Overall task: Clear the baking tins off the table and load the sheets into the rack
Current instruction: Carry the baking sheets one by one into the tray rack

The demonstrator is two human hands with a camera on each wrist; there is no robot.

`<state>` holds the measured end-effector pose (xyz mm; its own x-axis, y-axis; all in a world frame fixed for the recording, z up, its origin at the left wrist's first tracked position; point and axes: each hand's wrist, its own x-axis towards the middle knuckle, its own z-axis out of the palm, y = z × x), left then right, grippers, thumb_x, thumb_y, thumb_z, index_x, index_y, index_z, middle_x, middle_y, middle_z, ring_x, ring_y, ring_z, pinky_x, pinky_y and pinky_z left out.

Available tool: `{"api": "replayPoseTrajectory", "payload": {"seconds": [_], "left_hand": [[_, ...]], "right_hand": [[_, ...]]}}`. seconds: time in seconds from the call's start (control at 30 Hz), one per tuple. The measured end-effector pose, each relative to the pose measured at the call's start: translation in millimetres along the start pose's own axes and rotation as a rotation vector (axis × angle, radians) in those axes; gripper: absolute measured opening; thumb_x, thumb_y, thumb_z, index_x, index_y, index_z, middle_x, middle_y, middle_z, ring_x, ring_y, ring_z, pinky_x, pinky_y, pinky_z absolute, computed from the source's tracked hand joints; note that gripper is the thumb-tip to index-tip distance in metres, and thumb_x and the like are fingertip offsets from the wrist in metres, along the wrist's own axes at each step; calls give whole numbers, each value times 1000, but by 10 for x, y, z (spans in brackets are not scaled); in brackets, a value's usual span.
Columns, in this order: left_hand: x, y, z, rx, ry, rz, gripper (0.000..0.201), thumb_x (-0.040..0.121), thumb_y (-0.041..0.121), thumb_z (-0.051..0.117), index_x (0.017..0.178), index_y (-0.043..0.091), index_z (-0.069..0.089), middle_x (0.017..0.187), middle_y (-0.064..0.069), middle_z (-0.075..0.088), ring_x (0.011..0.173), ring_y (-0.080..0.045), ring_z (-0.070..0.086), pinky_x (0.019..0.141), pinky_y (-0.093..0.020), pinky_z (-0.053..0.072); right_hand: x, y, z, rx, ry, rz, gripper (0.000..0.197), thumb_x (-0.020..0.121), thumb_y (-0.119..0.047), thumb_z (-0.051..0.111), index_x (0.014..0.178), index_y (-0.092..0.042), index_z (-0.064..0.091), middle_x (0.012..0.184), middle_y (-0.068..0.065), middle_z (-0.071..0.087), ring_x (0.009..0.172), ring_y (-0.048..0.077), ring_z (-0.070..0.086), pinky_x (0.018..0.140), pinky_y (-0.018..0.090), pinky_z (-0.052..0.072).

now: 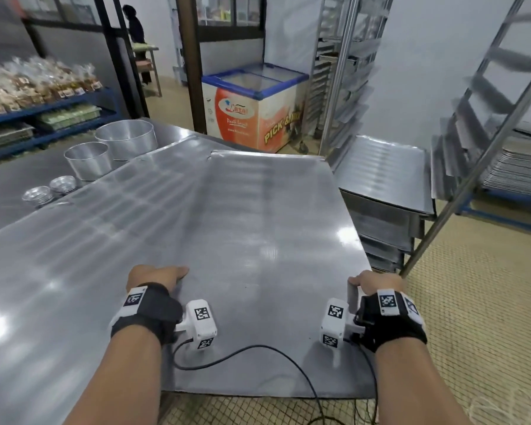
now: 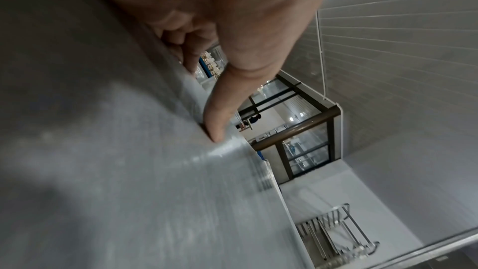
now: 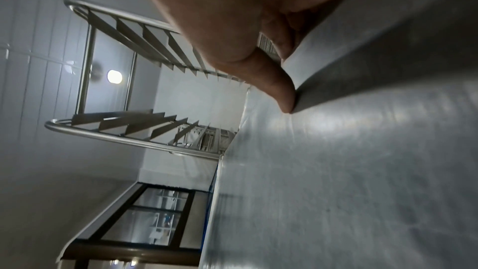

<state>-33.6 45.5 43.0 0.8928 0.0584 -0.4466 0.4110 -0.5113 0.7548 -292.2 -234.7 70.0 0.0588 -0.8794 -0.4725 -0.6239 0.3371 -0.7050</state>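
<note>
Steel sheet [image 1: 258, 228] gripped by two hands; four tins [image 1: 86, 159].

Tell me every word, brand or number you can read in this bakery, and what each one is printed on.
"PICK & MIX": large yellow letters on the orange side of the chest freezer.
A red script logo on the freezer's front reads roughly "Lazat"; not sure.
Smaller lines under that logo: too blurred to read.
Labels on the bagged baked goods: too small to read.
Square black-and-white markers on the wrist cameras: patterns, not words.
Both wrist views show no text.
</note>
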Motion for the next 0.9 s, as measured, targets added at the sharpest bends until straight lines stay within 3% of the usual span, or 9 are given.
{"api": "replayPoseTrajectory", "payload": {"seconds": [0.1,0.17,0.23,0.37,0.47,0.57,0.67,0.73,0.9], "left_hand": [[-123,42,-43,9,-91,17,79,49,35,92,114,-2,68,107,-13,73,98,-33,71,91,-40,56],[66,-32,26,-14,-114,25,76,25,40,86,91,4,77,85,-10,77,82,-29,75,85,-45,60],[185,-67,96,-10,-136,41,73,19,40,87,82,5,73,84,-11,77,81,-29,75,84,-51,60],[-318,97,37,71,-188,110,45,56,26,93,81,5,62,97,-15,73,90,-34,71,90,-47,57],[-443,154,121,128,-247,173,44,65,27,90,93,4,66,106,-15,72,95,-33,69,92,-43,55],[-540,201,261,173,-289,227,55,68,27,88,110,-1,67,114,-17,70,101,-34,68,94,-43,54],[-625,250,434,161,-331,231,41,69,21,88,94,1,62,101,-15,68,93,-34,68,91,-41,54],[-694,297,566,160,-348,242,38,72,18,87,89,6,56,95,-14,62,94,-35,66,89,-40,53],[-765,454,949,199,-391,246,36,70,18,87,87,3,59,97,-17,66,96,-36,68,88,-41,54]], "right_hand": [[-231,171,-153,51,62,16,23,78,-5,78,84,5,58,79,14,60,70,28,59,65,33,49],[-323,288,-231,86,84,27,23,80,-4,76,76,5,55,64,8,52,54,21,48,48,26,45],[-452,416,-307,108,94,61,20,79,-4,76,83,8,61,65,9,55,54,21,50,43,26,43],[-672,676,-463,202,166,108,21,72,-5,79,74,4,60,77,18,67,75,35,68,74,45,59],[-753,832,-617,253,215,107,20,77,-3,77,75,6,58,69,12,59,60,26,55,57,31,45],[-798,919,-783,288,245,107,30,77,-1,76,101,13,63,75,13,59,66,28,56,62,31,44],[-777,990,-921,286,246,125,28,80,0,73,100,16,62,76,12,58,63,27,54,47,17,44],[-716,1022,-997,289,250,157,19,81,0,72,92,12,63,86,15,62,65,28,56,47,23,43],[-466,966,-1169,327,314,224,19,79,3,75,85,11,58,75,10,53,54,20,43,35,27,38]]}}
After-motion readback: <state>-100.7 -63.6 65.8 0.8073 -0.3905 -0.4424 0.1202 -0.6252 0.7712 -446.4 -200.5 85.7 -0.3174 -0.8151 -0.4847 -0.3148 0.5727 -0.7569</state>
